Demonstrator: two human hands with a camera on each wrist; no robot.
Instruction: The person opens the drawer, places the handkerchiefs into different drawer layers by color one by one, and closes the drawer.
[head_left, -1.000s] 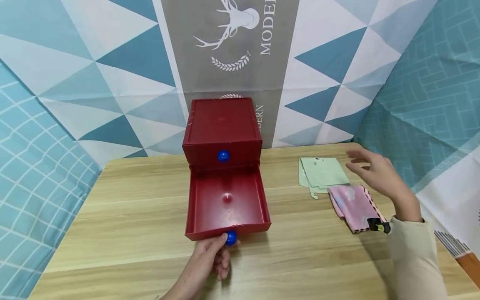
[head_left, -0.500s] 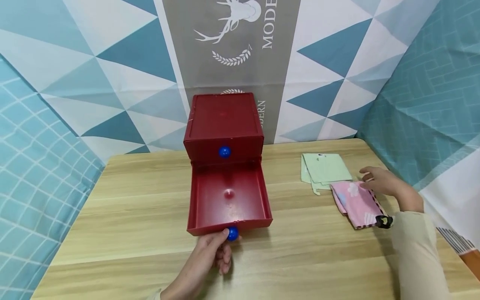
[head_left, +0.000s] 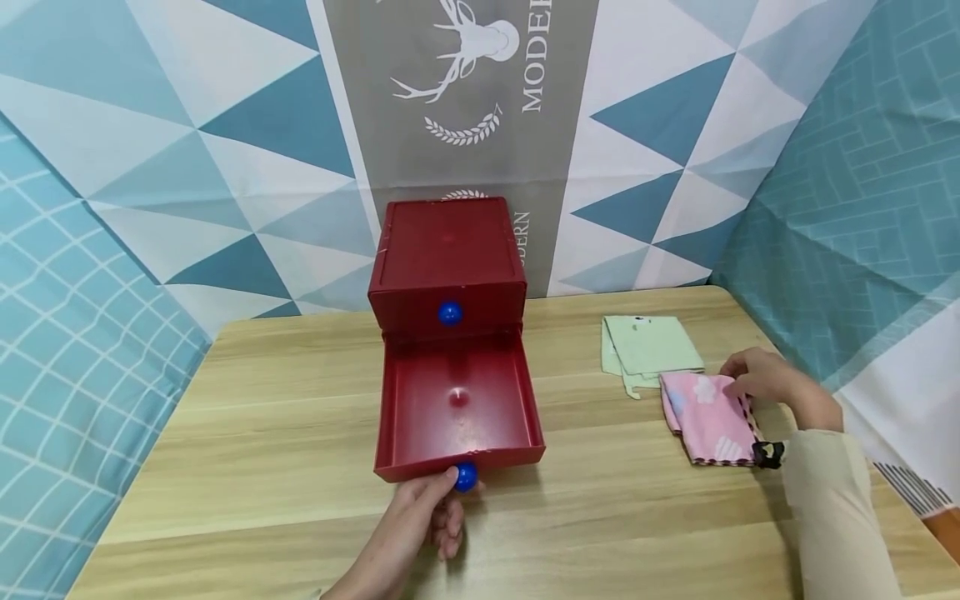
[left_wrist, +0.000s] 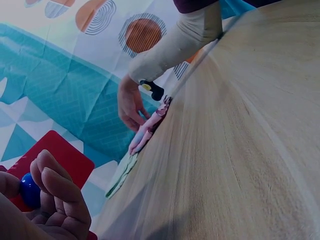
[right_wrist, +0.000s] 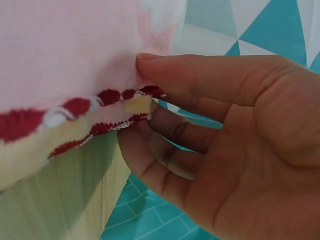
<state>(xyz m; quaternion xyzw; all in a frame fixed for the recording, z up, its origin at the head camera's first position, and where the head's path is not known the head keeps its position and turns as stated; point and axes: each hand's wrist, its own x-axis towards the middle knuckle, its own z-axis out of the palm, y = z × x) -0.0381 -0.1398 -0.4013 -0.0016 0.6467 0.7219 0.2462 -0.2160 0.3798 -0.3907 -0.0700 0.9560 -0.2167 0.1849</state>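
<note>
Pink cloth [head_left: 711,421] and lower blue knob [head_left: 467,477] are pinched by right and left hands [head_left: 768,379] [head_left: 416,512].

Long cream right sleeve [head_left: 840,508] (softly creased), dark maroon fabric [left_wrist: 194,4] at its top.

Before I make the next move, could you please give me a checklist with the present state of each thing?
1. Lower drawer pulled out: ok.
2. Left hand holding the lower blue knob: ok, pinched.
3. Right hand holding the pink cloth: ok, at its edge.
4. Pink cloth free of the green cloth: cannot tell, their edges meet in the head view.
5. Grip firm enough to lift: cannot tell.
</note>
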